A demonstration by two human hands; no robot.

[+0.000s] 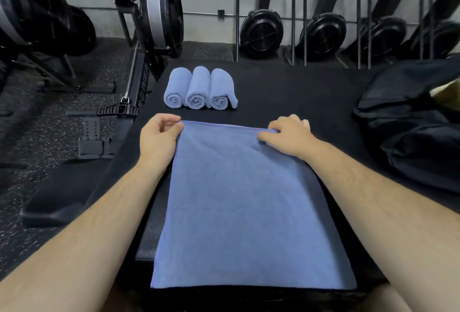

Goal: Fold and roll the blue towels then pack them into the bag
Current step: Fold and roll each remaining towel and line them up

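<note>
Where the head view takes in the work surface, no brand, label or legible writing is found on any item.

Count of blue towels: four. One flat blue towel (249, 202) lies spread lengthwise on the black platform (286, 92), its near edge at the platform's near end and its far edge under both hands. Three rolled towels (198, 88) lie side by side beyond it, touching one another, spiral ends facing the camera; the rightmost roll has a loose flap hanging at its right side. The rolls sit apart from the flat towel's far edge, toward the platform's far left.

Count of bags: one. A black bag (408, 122) rests on the right side of the platform, slumped, well apart from the rolls; a pale item shows at its upper opening, too unclear to identify.

Hands: two, both bare. The left hand (158, 137) pinches the far left corner of the flat towel between thumb and curled fingers. The right hand (290, 134) grips the far right corner, fingers curled down onto the cloth.

Surroundings: a speckled rubber floor (49, 124) at left; rowing machines (261, 32) stand upright along the grey back wall, at least four fan housings countable there, with further machines at left.
</note>
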